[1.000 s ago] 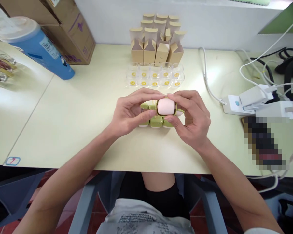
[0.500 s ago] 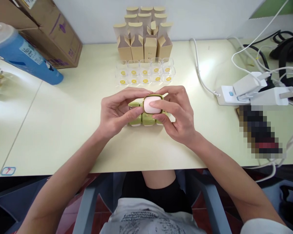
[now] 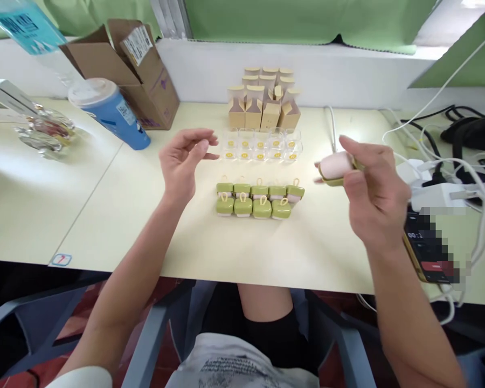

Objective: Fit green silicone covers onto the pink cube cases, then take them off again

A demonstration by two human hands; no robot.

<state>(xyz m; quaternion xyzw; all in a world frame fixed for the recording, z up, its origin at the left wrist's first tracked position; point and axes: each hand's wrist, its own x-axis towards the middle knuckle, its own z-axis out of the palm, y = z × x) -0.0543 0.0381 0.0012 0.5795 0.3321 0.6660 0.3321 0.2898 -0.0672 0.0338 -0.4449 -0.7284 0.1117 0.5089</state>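
Observation:
My right hand [image 3: 375, 199] is raised over the right side of the table, its fingers and thumb closed on a small green-and-pale-pink case [image 3: 334, 166] held tilted. My left hand [image 3: 181, 164] hovers above the table at the left, holding nothing, with its fingers curved and apart. Between the hands, two rows of similar green cases [image 3: 243, 205] with cream loops on top stand on the table. Behind them are two rows of clear plastic cups [image 3: 260, 145] bearing yellow round marks, close to my left fingertips.
Small open cardboard boxes [image 3: 254, 114] stand near the wall. At the left are a blue cup [image 3: 119, 116], a larger carton [image 3: 157, 99] and a clear bottle [image 3: 32, 27]. White chargers [image 3: 438, 196], cables and a phone [image 3: 428, 248] lie at the right.
My hands have parted. The right one has carried the case to the right; the left has let go and drawn back left. The view has tilted up, showing more wall and green curtain.

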